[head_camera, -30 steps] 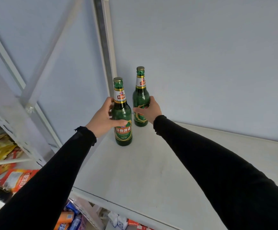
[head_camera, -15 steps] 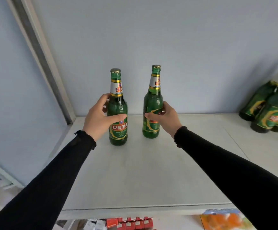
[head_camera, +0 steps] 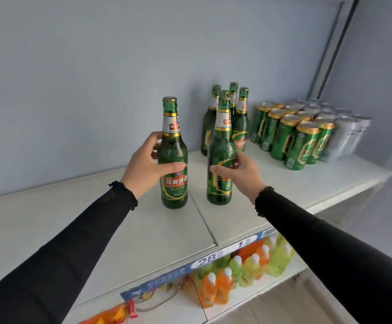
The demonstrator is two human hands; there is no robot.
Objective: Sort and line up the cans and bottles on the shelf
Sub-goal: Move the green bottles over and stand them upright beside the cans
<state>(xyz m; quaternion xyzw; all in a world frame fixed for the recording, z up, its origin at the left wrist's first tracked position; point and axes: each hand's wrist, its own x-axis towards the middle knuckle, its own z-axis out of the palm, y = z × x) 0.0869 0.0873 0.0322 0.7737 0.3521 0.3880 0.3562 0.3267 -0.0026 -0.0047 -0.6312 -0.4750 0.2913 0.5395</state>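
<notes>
1. The left bottle and the right bottle are tall green glass, with gold caps, white neck bands and a red and gold label. Both are upright near the middle of the white shelf, one on each side of the seam between its panels.
2. The left hand curls around the left bottle at its shoulder, with the thumb across the front. The right hand wraps the right bottle lower, at the label.
3. I think the step is to bring this pair to the bottle group, which stands at about 1 o'clock from them, against the wall.
4. To do it well, keep both bottles vertical and apart, so glass does not knock, and put them down in line before the group.
5. The green cans stand at 2 o'clock, beside silver cans.
</notes>
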